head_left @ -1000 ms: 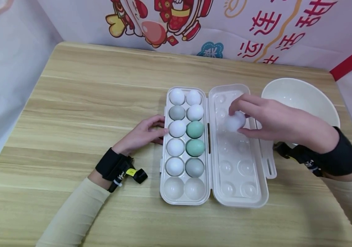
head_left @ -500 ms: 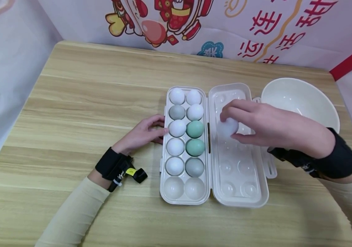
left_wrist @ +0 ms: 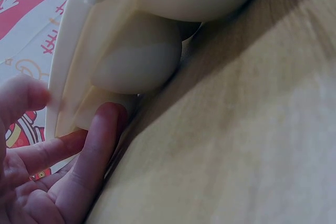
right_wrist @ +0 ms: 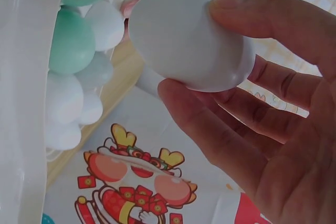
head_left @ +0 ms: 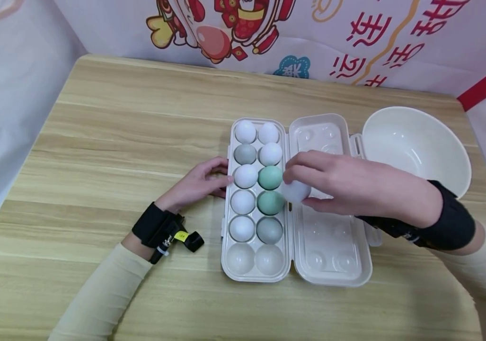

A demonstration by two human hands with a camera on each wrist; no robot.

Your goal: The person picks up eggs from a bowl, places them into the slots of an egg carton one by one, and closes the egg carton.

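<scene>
White egg (head_left: 296, 191) pinched in right hand (head_left: 353, 182), palm down.

left grip (left_wrist: 58, 182) | fingertips (left_wrist: 107, 116) touch egg tray (left_wrist: 100, 35) edge | wooden table (left_wrist: 247, 145)

Desk (head_left: 110, 137): matt wood-grain laminate. Egg carton (head_left: 332, 274): smooth translucent plastic. Held egg (head_left: 297, 191): matt white shell. Bowl (head_left: 413, 142): glossy cream.

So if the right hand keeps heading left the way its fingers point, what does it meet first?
Probably the green eggs: the right hand holds a white egg right beside them, though its height above them is unclear.
</scene>
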